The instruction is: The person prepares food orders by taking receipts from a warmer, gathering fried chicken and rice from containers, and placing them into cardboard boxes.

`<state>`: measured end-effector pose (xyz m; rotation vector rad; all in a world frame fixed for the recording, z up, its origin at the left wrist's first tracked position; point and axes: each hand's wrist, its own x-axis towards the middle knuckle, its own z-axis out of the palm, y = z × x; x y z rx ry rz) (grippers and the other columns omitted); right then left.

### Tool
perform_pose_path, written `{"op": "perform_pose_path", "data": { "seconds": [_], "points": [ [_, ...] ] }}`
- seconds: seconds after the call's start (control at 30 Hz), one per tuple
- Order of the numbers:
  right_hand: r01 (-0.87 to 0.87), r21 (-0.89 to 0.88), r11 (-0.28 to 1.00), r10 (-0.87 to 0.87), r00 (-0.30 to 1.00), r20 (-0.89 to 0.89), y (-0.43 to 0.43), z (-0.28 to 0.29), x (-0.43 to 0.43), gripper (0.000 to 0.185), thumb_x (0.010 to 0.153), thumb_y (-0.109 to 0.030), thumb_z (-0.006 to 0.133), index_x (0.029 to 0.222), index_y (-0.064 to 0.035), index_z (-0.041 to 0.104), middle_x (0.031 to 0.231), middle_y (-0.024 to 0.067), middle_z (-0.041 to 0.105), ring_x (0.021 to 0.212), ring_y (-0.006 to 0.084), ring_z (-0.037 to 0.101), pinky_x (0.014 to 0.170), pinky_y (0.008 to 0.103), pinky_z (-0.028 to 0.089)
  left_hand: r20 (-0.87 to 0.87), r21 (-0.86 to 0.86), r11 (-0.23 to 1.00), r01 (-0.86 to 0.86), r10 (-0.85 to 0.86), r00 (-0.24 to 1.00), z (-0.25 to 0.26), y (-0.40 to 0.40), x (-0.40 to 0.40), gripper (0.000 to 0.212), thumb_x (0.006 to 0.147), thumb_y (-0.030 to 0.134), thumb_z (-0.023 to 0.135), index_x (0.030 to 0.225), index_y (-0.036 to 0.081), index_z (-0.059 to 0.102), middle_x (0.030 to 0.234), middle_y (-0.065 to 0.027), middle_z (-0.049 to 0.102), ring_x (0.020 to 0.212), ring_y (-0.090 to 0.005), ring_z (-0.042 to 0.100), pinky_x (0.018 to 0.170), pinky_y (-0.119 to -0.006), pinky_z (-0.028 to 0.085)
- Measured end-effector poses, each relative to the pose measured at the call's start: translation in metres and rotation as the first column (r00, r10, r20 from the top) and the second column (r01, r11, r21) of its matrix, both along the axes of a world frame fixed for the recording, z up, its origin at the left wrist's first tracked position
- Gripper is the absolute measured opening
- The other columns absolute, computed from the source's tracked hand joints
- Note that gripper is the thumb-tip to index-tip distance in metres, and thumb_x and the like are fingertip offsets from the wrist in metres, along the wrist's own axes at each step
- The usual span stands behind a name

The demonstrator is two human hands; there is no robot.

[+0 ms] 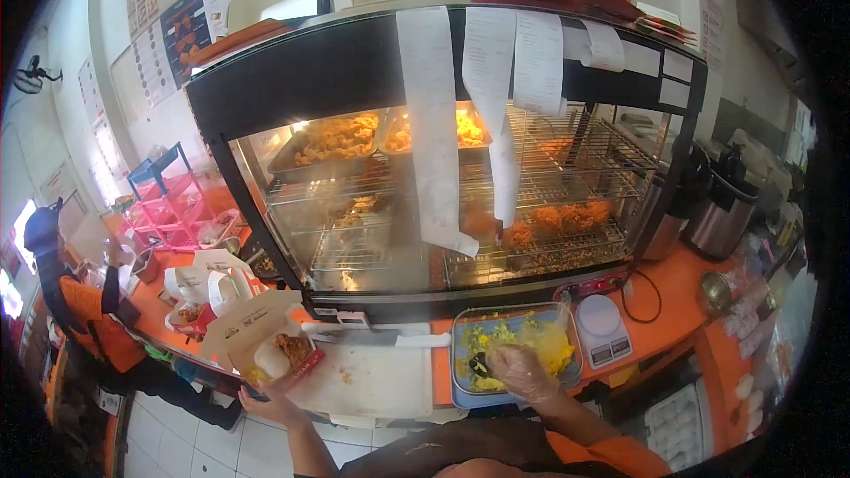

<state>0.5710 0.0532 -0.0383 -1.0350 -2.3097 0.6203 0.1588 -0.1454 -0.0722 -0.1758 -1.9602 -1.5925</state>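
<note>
My left hand (269, 405) supports an open cardboard meal box (299, 372) from beneath, near the front edge of the counter. Inside the box lie a mound of white rice (271, 360), a piece of fried chicken (293, 348) and some yellow food at the near corner. My right hand (521, 368), in a clear plastic glove, is closed around a black utensil (479, 365) over a metal tray (576, 338) of scrambled egg (554, 352). Between my hands lies a white cutting board (372, 378) with crumbs, and a white-handled knife (422, 340) rests along its far edge.
A glass food warmer (431, 305) with fried chicken stands behind the board, long receipts hanging over its front. A kitchen scale (601, 325) is right of the tray. More meal boxes (229, 289) and a pink rack (172, 206) stand left. A co-worker (99, 318) is at far left.
</note>
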Motion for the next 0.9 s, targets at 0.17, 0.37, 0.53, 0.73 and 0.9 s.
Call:
{"op": "perform_pose_path", "data": {
  "seconds": [0.17, 0.37, 0.53, 0.73, 0.9],
  "points": [
    [0.097, 0.363, 0.927, 0.027, 0.946, -0.322, 0.009, 0.020, 0.016, 0.014, 0.077, -0.002, 0.060, 0.090, 0.0020, 0.061, 0.086, 0.0188, 0.064, 0.075, 0.0352, 0.062, 0.068, 0.0397, 0.051, -0.441, -0.106, 0.994, 0.035, -0.078, 0.894, 0.039, 0.023, 0.028, 0.053, 0.086, 0.030, 0.062, 0.126, -0.002, 0.047, 0.138, -0.0222, 0.037, 0.129, -0.0354, 0.034, 0.106, -0.048, 0.028],
    [0.161, 0.387, 0.908, -0.024, 0.942, -0.335, -0.002, 0.055, 0.044, 0.020, 0.073, 0.003, 0.062, 0.093, -0.0010, 0.063, 0.088, 0.0179, 0.064, 0.079, 0.0344, 0.063, 0.070, 0.0406, 0.051, -0.710, -0.187, 0.952, 0.242, -0.301, 0.636, 0.189, 0.073, 0.070, 0.044, 0.083, 0.023, 0.064, 0.120, 0.002, 0.055, 0.133, -0.0186, 0.044, 0.127, -0.0362, 0.038, 0.105, -0.048, 0.029],
    [0.260, 0.335, 0.906, -0.140, 0.929, -0.342, -0.018, 0.060, 0.080, 0.016, 0.075, -0.003, 0.060, 0.091, 0.0002, 0.062, 0.084, 0.0202, 0.062, 0.080, 0.0384, 0.061, 0.069, 0.0435, 0.050, -0.879, -0.174, 0.954, 0.244, -0.262, 0.398, 0.333, 0.134, 0.093, 0.033, 0.079, 0.006, 0.067, 0.111, 0.003, 0.062, 0.124, -0.0163, 0.054, 0.120, -0.0344, 0.047, 0.100, -0.045, 0.037],
    [0.370, 0.314, 0.874, -0.240, 0.891, -0.385, -0.028, 0.055, 0.127, 0.011, 0.076, -0.005, 0.060, 0.085, 0.0005, 0.062, 0.079, 0.0183, 0.062, 0.072, 0.0379, 0.061, 0.066, 0.0433, 0.050, -0.833, -0.467, 0.834, 0.295, -0.527, 0.169, 0.489, 0.207, 0.123, 0.027, 0.081, 0.009, 0.065, 0.107, 0.004, 0.064, 0.114, -0.0142, 0.063, 0.110, -0.0298, 0.057, 0.094, -0.037, 0.044],
    [0.537, 0.264, 0.801, -0.439, 0.827, -0.351, -0.054, 0.045, 0.167, 0.008, 0.081, -0.010, 0.060, 0.076, -0.0036, 0.061, 0.074, 0.0154, 0.060, 0.063, 0.0324, 0.059, 0.056, 0.0397, 0.048, -0.514, -0.765, 0.535, 0.358, -0.843, 0.161, 0.551, 0.280, 0.130, 0.032, 0.088, 0.027, 0.059, 0.108, 0.002, 0.063, 0.111, -0.0173, 0.063, 0.105, -0.0355, 0.057, 0.092, -0.038, 0.045]
  ]
}}
